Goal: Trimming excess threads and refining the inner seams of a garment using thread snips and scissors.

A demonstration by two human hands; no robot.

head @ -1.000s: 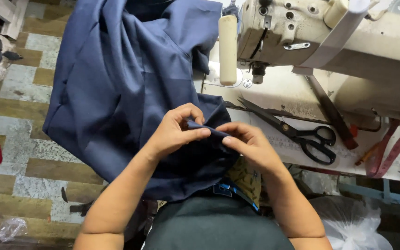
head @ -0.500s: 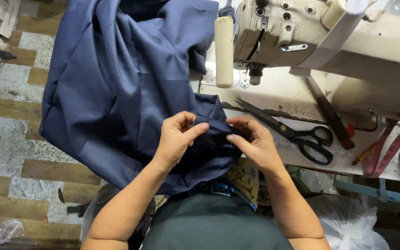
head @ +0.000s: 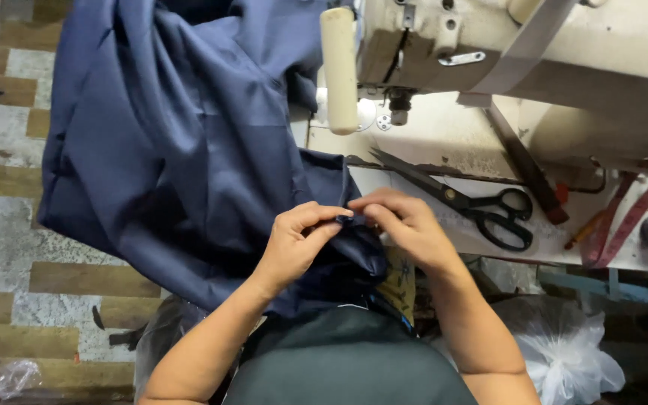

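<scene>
A large piece of dark blue fabric (head: 181,135) hangs from the sewing table down over my lap. My left hand (head: 298,244) pinches a folded edge of it between thumb and fingers. My right hand (head: 403,225) grips the same edge from the other side, fingertips meeting those of the left. Both hands hover in front of the table's edge, just below the cream sewing machine (head: 534,67). Black scissors (head: 463,202) lie on the table right beside my right hand.
A cream cylinder (head: 339,67) stands at the machine's left end. A pink measuring tape (head: 628,221) and a dark flat tool (head: 526,165) lie on the table at right. A white plastic bag (head: 564,349) sits on the floor, and tiled floor shows at left.
Both hands have shifted slightly right and up along the fabric edge, and the fingertips have closed tighter together on the fold. The fabric has bunched more under my hands.
</scene>
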